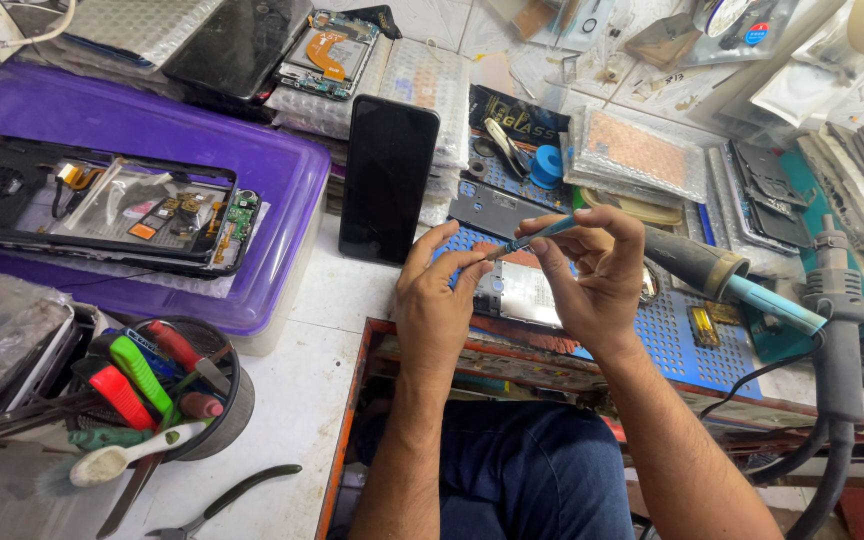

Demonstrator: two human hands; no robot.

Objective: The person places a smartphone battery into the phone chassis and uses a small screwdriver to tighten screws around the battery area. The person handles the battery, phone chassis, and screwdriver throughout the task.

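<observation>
Dark phone screen point(388, 180): black glossy rectangle, upright at centre, just beyond the hands.

Second dark screen point(237, 42): black panel, far left of centre, lying tilted on bubble wrap.

Bubble-wrap pouch point(636, 152): silvery, rectangular, orange-brown content showing through, right of centre.

Bubble-wrap pouch point(422, 85): clear-white, behind the upright phone screen.

Black printed packet point(517, 120): flat, dark with pale lettering, centre far.

Clear plastic sleeves point(802, 85): translucent packets, far right corner.

Round label point(757, 33): small, blue and red, far right.
</observation>
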